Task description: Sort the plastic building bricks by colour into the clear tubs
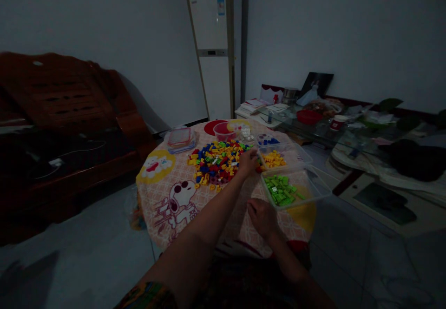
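A mixed heap of toy building bricks (219,160) in red, yellow, blue and green lies on the round cloth-covered table (223,225). My left hand (248,162) is at the heap's right edge, fingers curled together beside the clear tray of yellow bricks (274,159). What those fingers hold, if anything, is too dark and small to make out. Closer to me, my right hand (263,217) rests curled near the table's front, left of the clear tray of green bricks (281,190). Its fingers are closed, and their inside is hidden.
Blue bricks (268,140) sit in a container behind the yellow ones, and white bricks (246,134) lie to its left. A round pink tub (225,131) and stacked clear containers (180,138) stand farther back. A cluttered glass side table (289,116) is on the right, a wooden bench (69,100) left.
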Available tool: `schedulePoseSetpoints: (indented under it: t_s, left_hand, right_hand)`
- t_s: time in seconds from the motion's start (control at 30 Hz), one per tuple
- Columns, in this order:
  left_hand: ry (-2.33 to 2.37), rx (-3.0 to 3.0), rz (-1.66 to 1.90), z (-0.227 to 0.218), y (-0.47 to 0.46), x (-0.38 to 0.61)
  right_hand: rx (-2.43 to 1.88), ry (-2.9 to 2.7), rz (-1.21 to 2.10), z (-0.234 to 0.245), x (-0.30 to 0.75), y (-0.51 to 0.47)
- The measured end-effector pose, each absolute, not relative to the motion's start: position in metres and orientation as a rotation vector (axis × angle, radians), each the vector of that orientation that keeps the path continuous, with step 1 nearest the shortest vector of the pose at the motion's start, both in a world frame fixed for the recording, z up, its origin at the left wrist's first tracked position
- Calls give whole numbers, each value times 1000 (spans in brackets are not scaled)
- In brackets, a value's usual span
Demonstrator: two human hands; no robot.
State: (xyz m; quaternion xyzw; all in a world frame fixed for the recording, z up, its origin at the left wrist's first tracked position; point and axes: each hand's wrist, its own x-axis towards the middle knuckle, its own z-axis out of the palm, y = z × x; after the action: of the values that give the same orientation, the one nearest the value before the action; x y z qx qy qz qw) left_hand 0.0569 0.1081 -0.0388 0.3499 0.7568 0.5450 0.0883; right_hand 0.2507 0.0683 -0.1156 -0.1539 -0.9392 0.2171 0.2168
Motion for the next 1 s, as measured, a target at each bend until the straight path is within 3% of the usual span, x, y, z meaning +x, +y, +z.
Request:
schedulePoseSetpoints:
  t_s: [0.37,0.87,1.0]
  left_hand:
    - [2563,1403,695,-41,76,52]
    - [2586,1295,801,-37,78,50]
    - [2621,1306,691,-35,80,53]
  right_hand:
    - [-458,-2601,602,-110,252,66]
    - [-463,-2620,598,-110,252,67]
    - [-449,-2615,602,-110,253,67]
